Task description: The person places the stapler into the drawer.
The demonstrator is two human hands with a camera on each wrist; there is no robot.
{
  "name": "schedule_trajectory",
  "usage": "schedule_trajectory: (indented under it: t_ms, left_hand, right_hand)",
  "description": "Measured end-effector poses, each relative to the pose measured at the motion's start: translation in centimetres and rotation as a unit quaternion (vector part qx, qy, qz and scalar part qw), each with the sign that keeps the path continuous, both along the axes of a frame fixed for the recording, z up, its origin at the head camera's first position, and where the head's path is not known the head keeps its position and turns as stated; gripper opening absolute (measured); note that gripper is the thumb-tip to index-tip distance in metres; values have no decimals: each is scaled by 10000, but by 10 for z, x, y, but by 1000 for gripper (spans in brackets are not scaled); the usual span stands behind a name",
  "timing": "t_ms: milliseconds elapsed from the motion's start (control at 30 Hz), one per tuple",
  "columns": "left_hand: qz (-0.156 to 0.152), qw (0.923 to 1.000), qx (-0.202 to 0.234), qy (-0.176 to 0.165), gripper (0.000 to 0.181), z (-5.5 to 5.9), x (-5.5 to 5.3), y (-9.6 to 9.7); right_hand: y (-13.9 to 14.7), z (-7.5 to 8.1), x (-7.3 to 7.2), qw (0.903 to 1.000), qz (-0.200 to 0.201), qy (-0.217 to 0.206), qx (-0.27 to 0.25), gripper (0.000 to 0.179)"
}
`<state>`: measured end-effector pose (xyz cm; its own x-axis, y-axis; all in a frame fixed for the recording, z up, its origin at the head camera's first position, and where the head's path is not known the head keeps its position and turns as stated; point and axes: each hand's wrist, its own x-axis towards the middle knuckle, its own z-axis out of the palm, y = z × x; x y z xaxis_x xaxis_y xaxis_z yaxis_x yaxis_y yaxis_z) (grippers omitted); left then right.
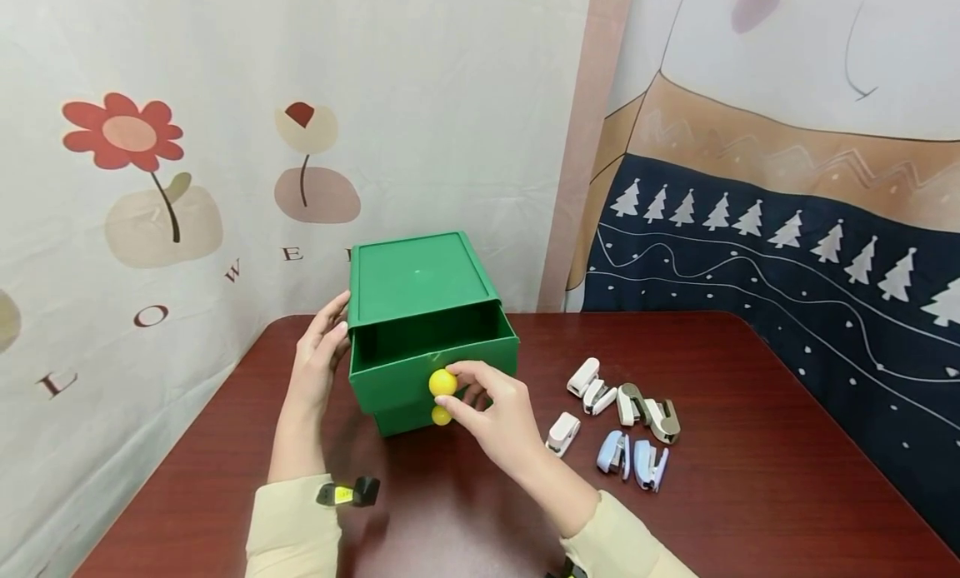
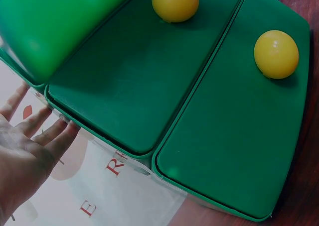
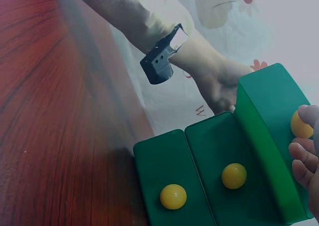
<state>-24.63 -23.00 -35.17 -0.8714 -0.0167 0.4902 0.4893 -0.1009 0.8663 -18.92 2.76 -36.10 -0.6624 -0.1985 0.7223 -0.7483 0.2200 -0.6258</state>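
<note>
Smooth plastic drawers [image 2: 124, 81], glossy knobs [image 2: 276, 54], wood-grain table [image 1: 765, 503]

There is one green drawer unit [image 1: 416, 278], on one dark red table [image 1: 750, 495]. The unit has three drawers [image 2: 124, 101] and three yellow knobs [image 3: 173, 196], one per drawer. To its right lie seven staplers: three white staplers [image 1: 562, 434], two olive staplers [image 1: 631, 405] and two light blue staplers [image 1: 609, 451]. Two hands show, one left hand [image 1: 311, 374] and one right hand [image 1: 495, 407], with two pale sleeves [image 1: 292, 528]. On the far right hanging are ten pale trees [image 1: 787, 230], counting one cut by the edge.
</note>
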Motion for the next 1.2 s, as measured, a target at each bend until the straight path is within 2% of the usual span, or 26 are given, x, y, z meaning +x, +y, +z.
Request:
schedule_trajectory:
  t_ms: [300,833,1200]
  left_hand:
    - [58,10000,20,-57,46,1,0,2]
    - [42,10000,11,-50,47,1,0,3]
    - [87,9999,-54,-48,47,2,1,2]
  right_hand:
    - [7,-1,10,9997,50,247,28,30]
    - [15,-6,28,9989,114,446,41,32]
    - [18,-9,31,9980,150,611,-37,36]
